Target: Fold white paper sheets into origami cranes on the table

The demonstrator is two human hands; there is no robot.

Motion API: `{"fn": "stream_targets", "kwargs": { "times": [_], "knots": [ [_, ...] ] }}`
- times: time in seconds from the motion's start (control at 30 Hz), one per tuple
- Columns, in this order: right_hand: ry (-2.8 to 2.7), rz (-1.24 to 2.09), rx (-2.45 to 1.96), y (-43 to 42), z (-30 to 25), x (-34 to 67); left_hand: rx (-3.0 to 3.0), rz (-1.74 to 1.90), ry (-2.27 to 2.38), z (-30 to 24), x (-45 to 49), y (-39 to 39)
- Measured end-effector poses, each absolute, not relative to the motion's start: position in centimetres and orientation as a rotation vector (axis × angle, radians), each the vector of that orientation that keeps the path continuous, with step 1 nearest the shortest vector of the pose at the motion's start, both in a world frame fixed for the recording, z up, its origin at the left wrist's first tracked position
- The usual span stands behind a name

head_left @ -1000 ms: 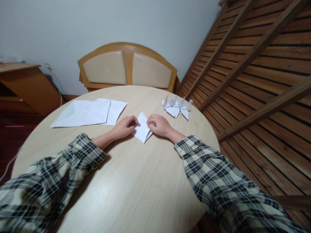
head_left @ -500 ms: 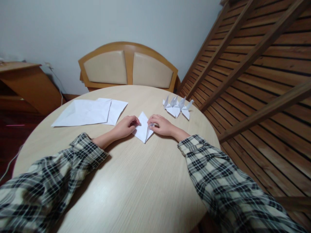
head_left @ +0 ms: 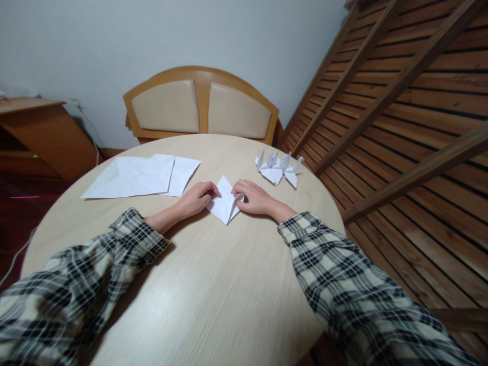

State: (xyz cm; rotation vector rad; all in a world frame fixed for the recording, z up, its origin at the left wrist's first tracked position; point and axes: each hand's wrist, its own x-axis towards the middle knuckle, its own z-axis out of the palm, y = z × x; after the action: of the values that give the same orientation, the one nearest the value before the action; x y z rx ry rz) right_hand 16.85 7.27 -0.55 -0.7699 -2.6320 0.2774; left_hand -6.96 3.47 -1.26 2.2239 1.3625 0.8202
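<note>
A small sheet of white paper [head_left: 222, 208], folded into a diamond, lies on the round table [head_left: 213, 284] between my hands. My left hand [head_left: 198, 198] has its fingers closed at the paper's left corner. On the other side my right hand [head_left: 253, 197] pinches a flap along the right edge, which stands a little raised with a crease running down to the near point. Several folded white paper cranes [head_left: 276, 170] stand in a cluster beyond my right hand.
Flat white paper sheets [head_left: 129, 175] overlap on the table's left side. Behind the table is a wooden headboard with padded panels [head_left: 168, 107]. A slatted wooden partition [head_left: 404, 117] rises at the right, and a wooden desk [head_left: 46, 132] stands at the far left.
My right hand has shifted very slightly with the paper's right flap. The left hand stays at the left corner, and everything else looks the same.
</note>
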Motion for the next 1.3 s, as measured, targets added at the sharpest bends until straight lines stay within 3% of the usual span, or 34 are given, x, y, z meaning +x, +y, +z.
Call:
{"fn": "stream_targets", "kwargs": {
  "times": [0.37,1.3],
  "knots": [
    [-2.670,0.102,-0.776,6.8,0.0,16.9,2.217,0.838,1.347,-1.1,-6.8,3.4],
    [-2.323,0.407,-0.960,7.6,-0.8,16.5,2.221,0.850,1.443,-0.8,-6.6,2.8]
  ]
}}
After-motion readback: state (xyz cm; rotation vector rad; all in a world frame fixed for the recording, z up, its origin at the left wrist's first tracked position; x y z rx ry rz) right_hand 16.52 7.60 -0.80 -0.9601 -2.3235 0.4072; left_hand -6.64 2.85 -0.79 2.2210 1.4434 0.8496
